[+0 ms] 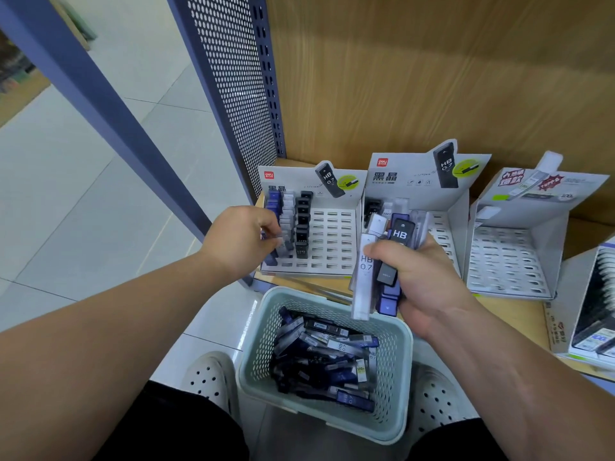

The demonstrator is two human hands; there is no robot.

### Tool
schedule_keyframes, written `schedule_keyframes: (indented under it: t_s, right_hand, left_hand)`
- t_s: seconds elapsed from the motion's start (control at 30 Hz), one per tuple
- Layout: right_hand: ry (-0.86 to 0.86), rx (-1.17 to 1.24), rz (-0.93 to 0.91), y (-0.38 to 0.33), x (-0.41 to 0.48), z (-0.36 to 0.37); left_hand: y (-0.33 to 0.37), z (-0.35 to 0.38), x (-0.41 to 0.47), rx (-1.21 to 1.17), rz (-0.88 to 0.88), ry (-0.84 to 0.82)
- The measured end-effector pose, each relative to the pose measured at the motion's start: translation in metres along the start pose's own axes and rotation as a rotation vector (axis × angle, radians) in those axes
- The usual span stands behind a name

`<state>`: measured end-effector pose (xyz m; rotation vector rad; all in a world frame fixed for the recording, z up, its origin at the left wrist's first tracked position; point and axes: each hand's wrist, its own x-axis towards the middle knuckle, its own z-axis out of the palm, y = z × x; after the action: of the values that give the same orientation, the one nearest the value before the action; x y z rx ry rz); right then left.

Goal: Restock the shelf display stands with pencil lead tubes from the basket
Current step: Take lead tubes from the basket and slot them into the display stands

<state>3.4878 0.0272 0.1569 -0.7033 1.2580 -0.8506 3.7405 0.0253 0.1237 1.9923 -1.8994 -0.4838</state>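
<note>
Head view shows an early stage. The left hand (239, 241) pinches a lead tube (277, 240) at the left stand (332, 234), ten o'clock (three columns partly filled). The right hand (422, 281) grips a bundle of tubes (386, 261). The middle stand (444, 234) and right stand (512, 254) look mostly bare. The basket (253, 354), at six o'clock, holds many loose tubes (326, 357).

Stationery shop aisle. A retail shelf (512, 314) with a wood-grain back panel (432, 78) and a blue perforated metal side panel (233, 94) carries white cardboard display stands (332, 241) set side by side. Each has a slotted tray and a printed header card, and two cards show a brand logo and "HB 0.7". Some slots hold pencil lead tubes (302, 224). A pale green basket (253, 371) of loose tubes sits below, above a light tiled floor (83, 194).
</note>
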Motion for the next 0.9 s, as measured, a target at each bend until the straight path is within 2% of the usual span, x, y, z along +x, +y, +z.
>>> schedule_keyframes:
  t_s: [0.33,0.57,0.7,0.77,0.8,0.9]
  right_hand:
    - [-0.039,-0.013,-0.012,0.001,0.003,-0.004]
    - [-0.045,-0.001,0.0,-0.001,-0.001,-0.005]
    - [-0.041,0.003,-0.004,-0.001,-0.001,-0.004]
    - [-0.061,0.002,-0.017,-0.001,0.0,-0.003]
    - [-0.078,0.003,-0.026,-0.001,0.0,-0.002]
    - [-0.168,0.02,-0.049,-0.001,-0.003,0.002]
  left_hand:
    - [-0.001,0.005,0.006,-0.011,0.033,0.026]
    - [-0.001,0.012,0.005,0.225,0.121,-0.053]
    - [0.006,0.01,0.004,0.271,0.107,-0.015]
    - [0.025,0.005,0.003,0.128,0.072,0.047]
    - [0.041,0.001,0.001,-0.041,0.021,0.039]
    - [0.091,-0.008,-0.009,-0.73,-0.213,-0.247]
